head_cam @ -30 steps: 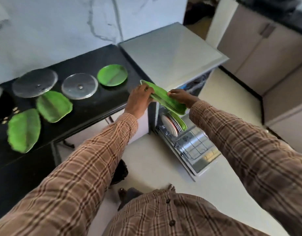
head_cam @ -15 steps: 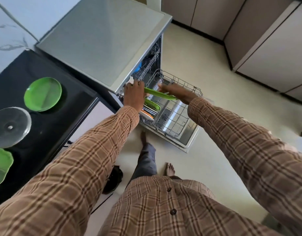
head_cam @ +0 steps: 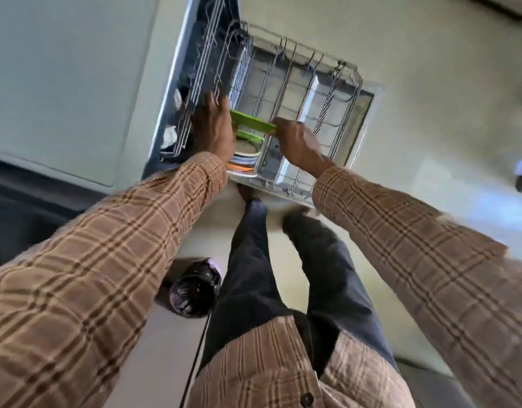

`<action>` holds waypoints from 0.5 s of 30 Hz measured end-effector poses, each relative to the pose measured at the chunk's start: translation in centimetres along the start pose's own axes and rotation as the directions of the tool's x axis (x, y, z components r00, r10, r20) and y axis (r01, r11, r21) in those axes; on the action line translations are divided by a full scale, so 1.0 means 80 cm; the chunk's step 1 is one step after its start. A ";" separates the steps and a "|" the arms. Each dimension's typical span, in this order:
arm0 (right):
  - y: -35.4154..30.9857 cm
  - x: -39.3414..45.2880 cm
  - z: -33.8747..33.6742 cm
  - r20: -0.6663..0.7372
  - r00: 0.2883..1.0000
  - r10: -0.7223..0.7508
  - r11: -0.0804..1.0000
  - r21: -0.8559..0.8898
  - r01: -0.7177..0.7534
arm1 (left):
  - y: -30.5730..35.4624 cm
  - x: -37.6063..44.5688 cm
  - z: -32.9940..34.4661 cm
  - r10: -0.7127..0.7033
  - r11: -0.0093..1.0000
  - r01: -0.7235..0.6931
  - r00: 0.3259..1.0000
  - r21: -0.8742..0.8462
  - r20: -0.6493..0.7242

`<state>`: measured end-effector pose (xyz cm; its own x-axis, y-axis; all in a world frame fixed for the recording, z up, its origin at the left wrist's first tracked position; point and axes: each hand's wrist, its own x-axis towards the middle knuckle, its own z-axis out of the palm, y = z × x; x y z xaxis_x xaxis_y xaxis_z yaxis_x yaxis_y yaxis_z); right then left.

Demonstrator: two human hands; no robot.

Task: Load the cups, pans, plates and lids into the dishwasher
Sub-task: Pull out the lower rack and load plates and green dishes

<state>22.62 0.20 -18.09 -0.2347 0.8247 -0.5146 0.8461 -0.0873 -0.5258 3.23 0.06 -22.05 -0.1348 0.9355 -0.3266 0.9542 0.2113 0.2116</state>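
A green plate [head_cam: 252, 124] stands on edge between my two hands, low in the pulled-out lower rack [head_cam: 315, 83] of the dishwasher. My left hand [head_cam: 214, 125] holds its left end and my right hand [head_cam: 295, 141] grips its right end. Just behind it in the rack stand another green plate [head_cam: 249, 136] and white plates [head_cam: 245, 153] with an orange-rimmed one. The rack's right half holds bare wire tines.
The dishwasher's grey top [head_cam: 62, 83] fills the upper left, with the upper rack [head_cam: 195, 92] partly inside the machine. A dark round object [head_cam: 192, 290] lies on the floor by my legs. Pale floor spreads to the right of the open door [head_cam: 368, 113].
I have leaned over the dishwasher, so the counter with the other plates and lids has left the view. The green plate has gone down into the lower rack, in front of the other plates.
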 end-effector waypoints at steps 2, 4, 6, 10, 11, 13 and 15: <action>0.018 0.035 0.028 -0.030 0.999 0.031 0.999 -0.040 -0.032 | -0.021 0.028 0.049 -0.001 0.998 0.001 1.000 -0.058 -0.003; 0.036 0.076 0.054 -0.069 0.996 0.062 0.997 -0.044 -0.066 | -0.038 0.056 0.095 0.002 0.997 -0.004 1.000 -0.081 -0.023; 0.057 0.107 0.077 -0.108 0.991 0.081 0.994 -0.063 -0.088 | -0.046 0.074 0.127 0.049 0.985 -0.063 0.995 -0.163 -0.088; 0.104 0.164 0.124 -0.137 0.987 0.084 0.994 -0.062 -0.093 | -0.057 0.115 0.184 0.026 0.941 -0.083 0.984 -0.327 -0.176; 0.112 0.172 0.132 -0.130 0.988 0.086 0.994 -0.054 -0.093 | -0.060 0.119 0.189 0.024 0.928 -0.087 0.984 -0.363 -0.175; 0.125 0.189 0.148 -0.115 0.989 0.095 0.994 -0.049 -0.101 | -0.069 0.125 0.203 0.003 0.911 -0.080 0.982 -0.404 -0.188; 0.130 0.199 0.161 -0.097 0.992 0.081 0.994 -0.071 -0.088 | -0.077 0.126 0.211 -0.016 0.893 -0.069 0.982 -0.445 -0.186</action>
<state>21.55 5.25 -40.47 -0.1183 0.8652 -0.4873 0.8954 -0.1192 -0.4290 0.50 3.41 -42.23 -0.1976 0.9682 -0.1531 0.7425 0.2498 0.6215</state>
